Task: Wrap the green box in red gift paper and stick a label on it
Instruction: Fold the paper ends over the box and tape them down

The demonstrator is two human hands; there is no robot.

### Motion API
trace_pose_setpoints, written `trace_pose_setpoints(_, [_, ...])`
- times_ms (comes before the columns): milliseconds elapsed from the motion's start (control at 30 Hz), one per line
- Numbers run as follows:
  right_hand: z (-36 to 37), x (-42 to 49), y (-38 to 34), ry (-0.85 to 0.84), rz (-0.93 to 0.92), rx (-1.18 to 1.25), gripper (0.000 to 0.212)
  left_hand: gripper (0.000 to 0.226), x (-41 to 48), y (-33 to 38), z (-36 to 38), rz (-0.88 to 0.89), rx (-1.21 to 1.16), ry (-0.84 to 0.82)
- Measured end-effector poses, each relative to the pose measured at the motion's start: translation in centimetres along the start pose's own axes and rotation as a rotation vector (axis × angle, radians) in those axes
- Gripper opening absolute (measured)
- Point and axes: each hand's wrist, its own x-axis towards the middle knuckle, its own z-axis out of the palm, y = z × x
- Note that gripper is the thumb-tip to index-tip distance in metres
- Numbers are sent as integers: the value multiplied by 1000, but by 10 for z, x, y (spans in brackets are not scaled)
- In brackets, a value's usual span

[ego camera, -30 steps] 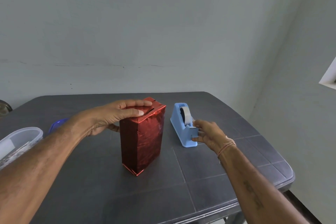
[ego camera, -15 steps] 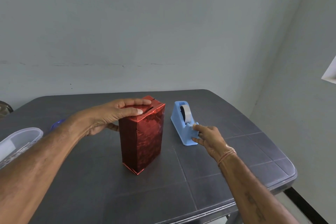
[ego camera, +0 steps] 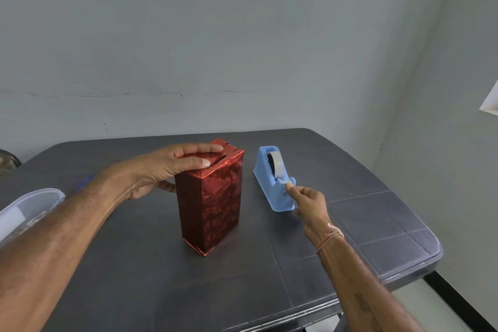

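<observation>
The box [ego camera: 213,205], fully covered in shiny red gift paper, stands upright in the middle of the dark table [ego camera: 269,277]. My left hand [ego camera: 172,167] lies flat on its top, pressing down the folded paper flaps, with the thumb behind the box. To the right stands a light blue tape dispenser [ego camera: 275,180] with a roll of tape. My right hand [ego camera: 307,202] pinches the free tape end at the dispenser's cutter between thumb and forefinger. No green of the box shows.
A clear plastic container [ego camera: 24,213] lies at the table's left edge, and a small blue object [ego camera: 85,180] shows behind my left forearm. The table's rounded right corner [ego camera: 431,250] is near my right arm. A grey wall stands close behind.
My right hand has shifted from the side of the dispenser to its cutter and pinched the tape end. My left hand has stayed on the box top.
</observation>
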Motion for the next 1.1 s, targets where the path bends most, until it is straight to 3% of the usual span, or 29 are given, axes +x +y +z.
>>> trace_pose_setpoints(233, [-3, 1, 6, -21, 41, 127, 33, 33, 0, 0, -1, 1, 5, 2])
trace_pose_setpoints(800, [0, 5, 18, 8, 7, 131, 34, 33, 0, 0, -1, 3, 12, -3])
trace_pose_setpoints(1100, [3, 5, 26, 39, -114, 27, 23, 35, 1, -1, -1, 6, 13, -2])
